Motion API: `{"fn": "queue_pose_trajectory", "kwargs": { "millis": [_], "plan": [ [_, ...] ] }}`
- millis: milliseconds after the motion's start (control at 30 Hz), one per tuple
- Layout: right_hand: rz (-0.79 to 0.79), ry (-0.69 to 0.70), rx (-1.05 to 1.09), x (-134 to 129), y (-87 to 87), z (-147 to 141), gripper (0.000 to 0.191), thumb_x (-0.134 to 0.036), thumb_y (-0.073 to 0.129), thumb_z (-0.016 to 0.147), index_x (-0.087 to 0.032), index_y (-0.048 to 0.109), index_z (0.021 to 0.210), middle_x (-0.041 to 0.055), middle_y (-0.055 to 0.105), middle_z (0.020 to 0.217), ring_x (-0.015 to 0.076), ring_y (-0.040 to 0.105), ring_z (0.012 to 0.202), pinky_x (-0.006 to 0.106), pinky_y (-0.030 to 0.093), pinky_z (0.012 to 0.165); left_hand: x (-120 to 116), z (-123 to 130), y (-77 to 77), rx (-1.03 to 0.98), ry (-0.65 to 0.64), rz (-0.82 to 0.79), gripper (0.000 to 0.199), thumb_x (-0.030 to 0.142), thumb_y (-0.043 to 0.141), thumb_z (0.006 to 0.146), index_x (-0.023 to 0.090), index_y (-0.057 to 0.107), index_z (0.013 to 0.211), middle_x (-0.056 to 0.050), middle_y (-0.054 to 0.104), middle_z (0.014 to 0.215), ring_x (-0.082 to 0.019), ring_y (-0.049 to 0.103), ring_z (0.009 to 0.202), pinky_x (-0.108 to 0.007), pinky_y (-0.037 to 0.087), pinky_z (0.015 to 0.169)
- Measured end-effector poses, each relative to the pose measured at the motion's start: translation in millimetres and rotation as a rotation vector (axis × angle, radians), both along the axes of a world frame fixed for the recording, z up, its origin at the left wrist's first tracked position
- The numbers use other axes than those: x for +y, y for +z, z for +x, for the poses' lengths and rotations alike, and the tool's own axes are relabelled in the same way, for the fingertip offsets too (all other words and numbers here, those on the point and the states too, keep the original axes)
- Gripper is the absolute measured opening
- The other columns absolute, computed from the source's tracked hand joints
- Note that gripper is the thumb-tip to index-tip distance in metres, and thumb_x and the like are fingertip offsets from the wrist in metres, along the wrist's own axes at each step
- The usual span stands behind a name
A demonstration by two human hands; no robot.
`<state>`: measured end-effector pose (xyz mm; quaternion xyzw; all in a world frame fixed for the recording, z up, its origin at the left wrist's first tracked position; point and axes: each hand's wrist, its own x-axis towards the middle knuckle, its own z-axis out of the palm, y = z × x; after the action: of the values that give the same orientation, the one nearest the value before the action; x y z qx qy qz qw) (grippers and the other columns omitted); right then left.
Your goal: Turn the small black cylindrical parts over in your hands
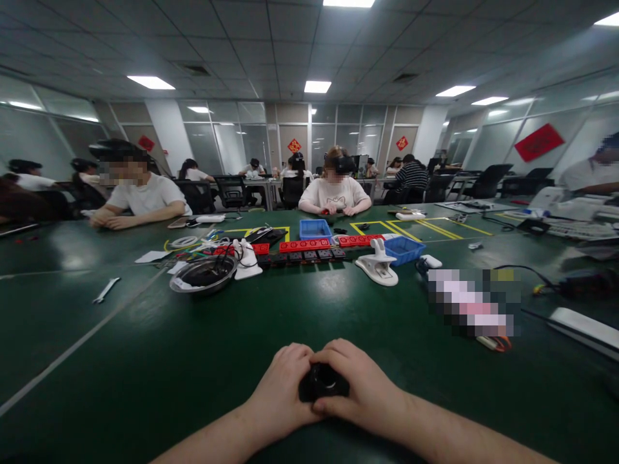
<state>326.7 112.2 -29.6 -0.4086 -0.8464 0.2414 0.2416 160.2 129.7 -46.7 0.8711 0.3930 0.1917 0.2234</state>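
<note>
Close to the near edge of the green table (217, 348), both of my hands are around a small, shiny black rounded object (329, 380) with a dark hollow and a bright curved glint. My left hand (280, 385) wraps its left side, fingers bent over the top. From the other side, my right hand (367, 386) grips it with the thumb low in front and the fingers curled over it. The fingertips of the two hands meet near the top. The hands cover much of the object, so its exact kind cannot be made out.
Ahead lie red socket strips (304, 245), blue bins (315, 229), a white clip stand (380, 267) and a bowl (197, 283) holding black cable. A wrench (105, 290) lies left; a blurred-out pinkish item (467, 303) lies right. People sit across the table.
</note>
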Motion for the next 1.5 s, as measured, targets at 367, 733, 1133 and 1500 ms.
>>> {"fn": "queue_pose_trajectory", "kwargs": {
  "millis": [367,733,1133,1500],
  "plan": [
    [-0.018,-0.273,0.489,19.4,-18.7,15.6,0.037,-0.022,0.056,0.068,-0.021,0.035,0.099,0.0047,0.047,0.097,0.0171,0.048,0.092,0.032,0.039,0.082,0.6,-2.3,0.2,-0.006,0.246,0.002,0.026,0.035,0.059,0.064,0.020,0.055,0.085,-0.003,0.054,0.085,-0.022,0.047,0.083,-0.034,0.034,0.074],
    [-0.038,-0.261,0.236,34.4,-28.9,26.6,0.038,-0.013,0.059,0.060,-0.019,0.039,0.092,0.0008,0.049,0.088,0.0148,0.049,0.082,0.029,0.039,0.076,6.3,-5.1,-0.1,0.007,0.306,-0.059,0.032,0.039,0.054,0.068,0.021,0.054,0.095,-0.003,0.056,0.092,-0.022,0.048,0.088,-0.034,0.035,0.077],
    [-0.035,-0.252,0.033,10.0,20.5,24.8,0.020,-0.030,0.052,0.072,-0.018,0.052,0.088,0.0028,0.054,0.086,0.0162,0.050,0.081,0.028,0.039,0.072,4.9,-9.8,-0.2,0.008,0.274,-0.046,0.032,0.042,0.055,0.067,0.021,0.055,0.092,-0.002,0.056,0.089,-0.020,0.049,0.085,-0.031,0.034,0.076],
    [-0.180,-0.391,-0.032,-31.9,-15.1,-4.9,0.045,-0.033,0.067,0.055,-0.016,0.054,0.094,0.0043,0.056,0.085,0.0165,0.051,0.074,0.024,0.039,0.063,-21.9,-0.9,-1.7,0.052,0.202,0.011,0.032,0.037,0.067,0.055,0.021,0.057,0.081,0.000,0.059,0.080,-0.020,0.050,0.077,-0.031,0.034,0.070]
  ]
}}
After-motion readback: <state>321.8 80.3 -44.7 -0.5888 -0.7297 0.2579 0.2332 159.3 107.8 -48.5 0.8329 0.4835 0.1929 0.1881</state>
